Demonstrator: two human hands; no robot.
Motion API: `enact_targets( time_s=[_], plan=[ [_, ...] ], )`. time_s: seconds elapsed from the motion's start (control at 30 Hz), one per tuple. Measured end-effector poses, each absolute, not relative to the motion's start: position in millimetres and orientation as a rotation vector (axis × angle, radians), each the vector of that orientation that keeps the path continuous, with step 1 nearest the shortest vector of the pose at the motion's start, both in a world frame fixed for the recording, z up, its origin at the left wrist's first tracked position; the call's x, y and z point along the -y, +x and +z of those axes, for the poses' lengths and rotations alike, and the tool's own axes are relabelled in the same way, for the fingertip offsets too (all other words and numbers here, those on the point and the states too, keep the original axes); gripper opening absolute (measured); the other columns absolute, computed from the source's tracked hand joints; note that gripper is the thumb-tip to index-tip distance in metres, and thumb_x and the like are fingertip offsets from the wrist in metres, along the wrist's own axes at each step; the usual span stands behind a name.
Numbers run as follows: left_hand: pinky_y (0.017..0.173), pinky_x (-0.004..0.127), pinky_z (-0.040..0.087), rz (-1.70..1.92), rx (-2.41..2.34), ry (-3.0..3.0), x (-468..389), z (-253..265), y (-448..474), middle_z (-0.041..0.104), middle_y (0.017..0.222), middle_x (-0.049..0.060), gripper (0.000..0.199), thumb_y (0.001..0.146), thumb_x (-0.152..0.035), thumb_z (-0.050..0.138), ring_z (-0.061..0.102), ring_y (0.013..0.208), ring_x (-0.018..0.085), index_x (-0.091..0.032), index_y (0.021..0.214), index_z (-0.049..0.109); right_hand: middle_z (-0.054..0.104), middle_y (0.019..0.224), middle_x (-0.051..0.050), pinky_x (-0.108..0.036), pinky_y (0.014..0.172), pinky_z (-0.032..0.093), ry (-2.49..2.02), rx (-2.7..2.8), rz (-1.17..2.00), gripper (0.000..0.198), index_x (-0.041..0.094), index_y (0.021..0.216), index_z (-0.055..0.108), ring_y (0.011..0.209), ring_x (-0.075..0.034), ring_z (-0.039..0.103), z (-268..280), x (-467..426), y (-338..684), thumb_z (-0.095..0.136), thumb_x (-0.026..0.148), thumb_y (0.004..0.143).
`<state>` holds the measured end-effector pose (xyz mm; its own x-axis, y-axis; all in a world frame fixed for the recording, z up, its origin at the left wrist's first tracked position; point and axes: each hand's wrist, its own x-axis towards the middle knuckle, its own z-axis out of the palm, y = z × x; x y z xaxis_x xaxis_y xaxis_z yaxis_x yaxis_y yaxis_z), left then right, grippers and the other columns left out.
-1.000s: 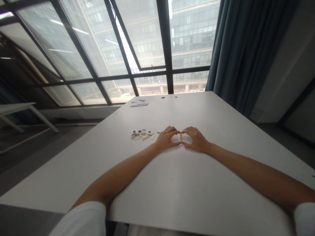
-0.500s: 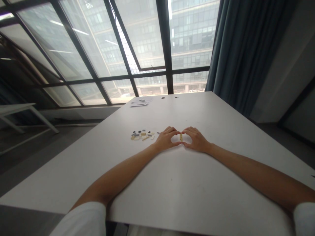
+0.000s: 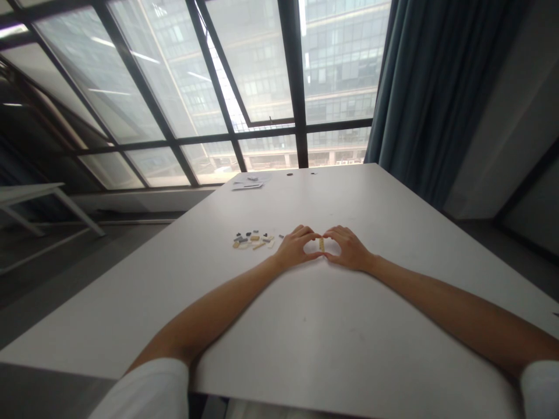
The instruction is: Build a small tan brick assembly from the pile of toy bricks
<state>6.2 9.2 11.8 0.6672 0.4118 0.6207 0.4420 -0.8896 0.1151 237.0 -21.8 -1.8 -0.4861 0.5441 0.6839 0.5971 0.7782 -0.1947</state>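
Observation:
Between my two hands is a small, narrow, tan toy building brick [image 3: 322, 244], its long side running away from me. My left hand [image 3: 297, 247] curves in from the left, with thumb and fingertips gripping the brick's near and far ends. From the right, my right hand [image 3: 347, 247] mirrors it, pinching the same two ends. The fingertips of both hands meet at the brick. Left of my left hand lies a loose spread of small bricks [image 3: 255, 238] in tan, cream, grey and black.
The white table [image 3: 279, 326] stretches to the window wall. Papers [image 3: 247, 185] lie at its far left corner, and a small dark round thing [image 3: 289, 174] sits near the far edge. A blue curtain [image 3: 419, 105] hangs on the right. Another white table [image 3: 30, 192] stands at left.

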Motion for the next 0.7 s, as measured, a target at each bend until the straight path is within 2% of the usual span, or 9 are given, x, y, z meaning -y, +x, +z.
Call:
enact_targets(
  time_s=[0.7],
  plan=[
    [0.086, 0.035, 0.052, -1.025, 0.731, -2.835, -10.7, 10.7, 5.6, 0.065, 0.100, 0.007, 0.041, 0.086, -0.053, 0.067, 0.059, 0.096, 0.021, -0.023, 0.114, 0.067, 0.067, 0.107, -0.009, -0.045, 0.089, 0.046, -0.843, 2.196, -0.091, 0.038, 0.022, 0.112, 0.058, 0.101, -0.028, 0.059, -3.5, 20.8, 237.6, 0.073, 0.025, 0.078]
  ],
)
